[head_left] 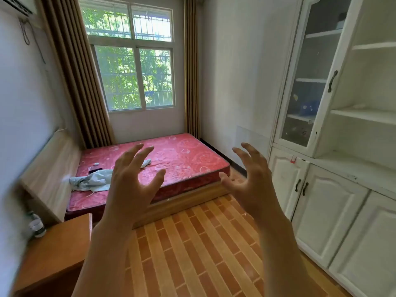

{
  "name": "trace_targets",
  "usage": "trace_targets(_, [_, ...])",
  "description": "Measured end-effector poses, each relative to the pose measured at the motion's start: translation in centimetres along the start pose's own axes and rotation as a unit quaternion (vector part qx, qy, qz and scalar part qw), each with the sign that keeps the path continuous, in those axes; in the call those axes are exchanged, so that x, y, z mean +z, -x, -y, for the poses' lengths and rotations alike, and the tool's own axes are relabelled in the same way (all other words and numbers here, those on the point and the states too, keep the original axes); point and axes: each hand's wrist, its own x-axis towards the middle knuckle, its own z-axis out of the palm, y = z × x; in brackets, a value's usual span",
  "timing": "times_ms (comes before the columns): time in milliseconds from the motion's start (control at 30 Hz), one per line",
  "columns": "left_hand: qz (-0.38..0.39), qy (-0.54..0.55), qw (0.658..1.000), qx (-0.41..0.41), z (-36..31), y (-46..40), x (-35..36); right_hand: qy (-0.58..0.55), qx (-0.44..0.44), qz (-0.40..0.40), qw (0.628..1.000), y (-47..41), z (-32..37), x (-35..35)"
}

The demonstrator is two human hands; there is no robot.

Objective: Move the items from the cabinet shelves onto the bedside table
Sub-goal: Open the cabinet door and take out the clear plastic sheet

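My left hand (130, 181) and my right hand (250, 179) are both raised in front of me with fingers spread, holding nothing. The white cabinet (334, 133) stands along the right wall; its glass door (308, 82) hangs open and the open shelves (364, 114) beside it look bare. Behind the glass a blue item (307, 107) sits on a shelf, and a small box (340, 21) on the top one. The orange wooden bedside table (53, 260) is at the lower left, with a small bottle (36, 225) on its far corner.
A bed with a red mattress (171, 159) fills the room's middle; a pale cloth (92, 181) and small objects lie on it. Its wooden headboard (49, 168) runs along the left wall. Patterned tile floor (197, 249) lies between bed and cabinet. Window with brown curtains behind.
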Motion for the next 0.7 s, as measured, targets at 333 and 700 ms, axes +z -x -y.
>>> trace_targets(333, [0.011,0.014,0.999,-0.027,7.5,-4.6,4.0,0.011,0.012,0.036,0.999,-5.5,-1.3,7.7])
trace_targets(700, [0.045,0.094,0.994,-0.01,17.7,-19.3,11.1,0.048,0.062,0.0,0.997,-17.9,-1.1,17.5])
